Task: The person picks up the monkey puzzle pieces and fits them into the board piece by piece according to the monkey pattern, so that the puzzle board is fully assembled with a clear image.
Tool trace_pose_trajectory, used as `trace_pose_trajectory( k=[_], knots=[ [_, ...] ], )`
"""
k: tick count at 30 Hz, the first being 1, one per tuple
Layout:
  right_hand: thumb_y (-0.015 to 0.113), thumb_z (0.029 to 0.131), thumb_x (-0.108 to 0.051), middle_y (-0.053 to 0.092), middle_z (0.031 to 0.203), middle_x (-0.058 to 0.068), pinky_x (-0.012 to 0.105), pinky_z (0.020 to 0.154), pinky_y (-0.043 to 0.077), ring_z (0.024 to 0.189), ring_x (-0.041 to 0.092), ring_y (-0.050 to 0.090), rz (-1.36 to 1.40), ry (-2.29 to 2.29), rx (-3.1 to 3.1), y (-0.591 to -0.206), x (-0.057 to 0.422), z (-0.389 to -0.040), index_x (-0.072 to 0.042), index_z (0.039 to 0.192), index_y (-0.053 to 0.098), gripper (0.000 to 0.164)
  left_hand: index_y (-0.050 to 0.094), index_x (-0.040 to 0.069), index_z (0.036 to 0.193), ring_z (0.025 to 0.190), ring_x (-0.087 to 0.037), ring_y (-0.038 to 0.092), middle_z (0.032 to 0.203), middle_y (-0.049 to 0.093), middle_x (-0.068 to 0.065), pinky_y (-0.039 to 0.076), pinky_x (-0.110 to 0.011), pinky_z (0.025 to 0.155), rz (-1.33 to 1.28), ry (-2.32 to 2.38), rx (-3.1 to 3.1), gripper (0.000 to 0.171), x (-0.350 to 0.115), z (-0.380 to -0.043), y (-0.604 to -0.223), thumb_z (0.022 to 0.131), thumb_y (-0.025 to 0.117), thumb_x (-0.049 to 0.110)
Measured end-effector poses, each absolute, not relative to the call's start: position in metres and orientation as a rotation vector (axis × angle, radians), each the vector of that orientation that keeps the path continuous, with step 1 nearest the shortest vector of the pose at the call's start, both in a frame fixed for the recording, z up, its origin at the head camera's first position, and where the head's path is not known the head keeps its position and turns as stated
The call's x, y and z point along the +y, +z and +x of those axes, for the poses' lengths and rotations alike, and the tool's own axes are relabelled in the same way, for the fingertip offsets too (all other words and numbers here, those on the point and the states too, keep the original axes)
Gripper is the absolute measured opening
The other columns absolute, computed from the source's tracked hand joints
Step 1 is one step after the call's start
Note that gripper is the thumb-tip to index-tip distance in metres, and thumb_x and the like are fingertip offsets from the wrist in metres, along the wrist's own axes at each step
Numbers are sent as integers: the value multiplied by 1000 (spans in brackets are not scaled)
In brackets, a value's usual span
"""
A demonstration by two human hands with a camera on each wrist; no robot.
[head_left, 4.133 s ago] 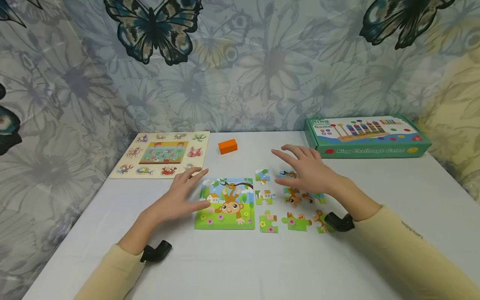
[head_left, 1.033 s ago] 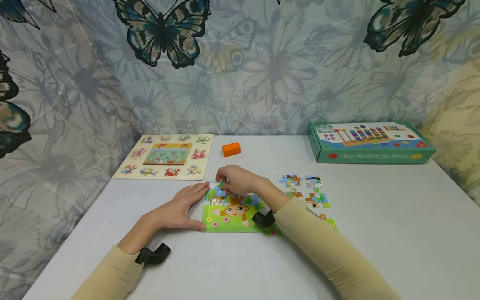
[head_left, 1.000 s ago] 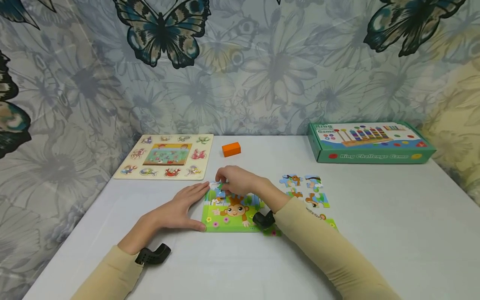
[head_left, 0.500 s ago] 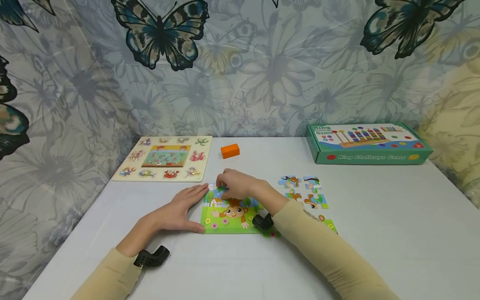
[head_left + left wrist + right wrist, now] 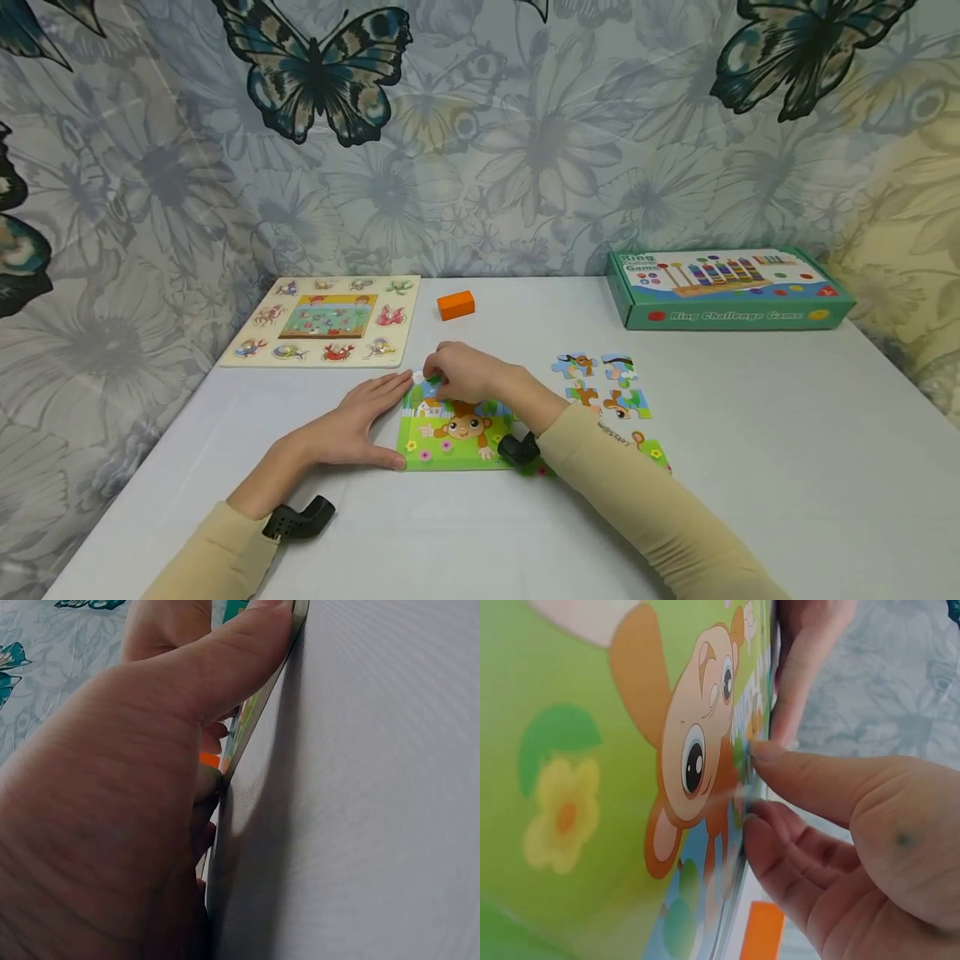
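Observation:
A square monkey puzzle board [image 5: 450, 457] lies on the white table. My left hand [image 5: 348, 429] rests along its left edge, fingers straight and thumb at the near left corner. At the board's far left corner my right hand [image 5: 468, 372] has its fingers curled, thumb and fingertips on a small jigsaw piece [image 5: 429, 388] with blue sky and green, mostly covered by the hand. The right wrist view shows the right thumb [image 5: 810, 776] pressing on the board's face, with the fingers bent beside it. Several loose jigsaw pieces [image 5: 632, 403] lie to the right, some hidden under the right forearm.
An orange block [image 5: 456, 305] sits behind the board. A sea-animal peg board [image 5: 251, 329] lies at the back left. At the back right stands a green Ring Challenge Game box [image 5: 738, 316]. Patterned cloth [image 5: 540, 167] hangs behind the table.
My right hand has gone from hovering over the loose pieces to the board's far left corner with a jigsaw piece, which now lies flatter. My left hand has settled against the board's edge.

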State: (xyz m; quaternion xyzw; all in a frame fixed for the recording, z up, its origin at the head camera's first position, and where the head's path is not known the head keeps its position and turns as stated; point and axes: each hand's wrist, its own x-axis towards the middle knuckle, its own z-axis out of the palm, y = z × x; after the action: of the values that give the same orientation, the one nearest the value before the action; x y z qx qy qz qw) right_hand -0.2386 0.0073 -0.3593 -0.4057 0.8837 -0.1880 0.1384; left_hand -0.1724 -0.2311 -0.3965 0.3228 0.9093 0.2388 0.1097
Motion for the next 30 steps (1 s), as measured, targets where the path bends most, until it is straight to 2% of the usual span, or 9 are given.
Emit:
trace_pose_trajectory(
  k=[9,18,30],
  knots=[
    [75,94,-19,59,108,7,28,85,49,88,16,56,-1133,-658,2518,-356,23,-238,-4,126,66,37,24,6,161,151,-34,13,168,17,-6,10,-61,117,929,689,2687,114,-232,-173,-399,78,78,62],
    [73,95,-23,61,119,11,31,89,52,103,22,63,-1119,-750,2490,-350,72,-240,-2,131,63,42,26,5,160,151,-34,14,168,17,-6,11,-60,117,932,693,2685,114,-231,-172,-402,77,79,62],
    [72,96,-23,62,120,15,41,88,52,107,28,62,-961,-822,2580,-347,150,-251,1,134,60,46,25,4,160,151,-34,14,167,18,-8,9,-58,118,941,678,2695,114,-230,-172,-401,77,80,60]
  ],
)
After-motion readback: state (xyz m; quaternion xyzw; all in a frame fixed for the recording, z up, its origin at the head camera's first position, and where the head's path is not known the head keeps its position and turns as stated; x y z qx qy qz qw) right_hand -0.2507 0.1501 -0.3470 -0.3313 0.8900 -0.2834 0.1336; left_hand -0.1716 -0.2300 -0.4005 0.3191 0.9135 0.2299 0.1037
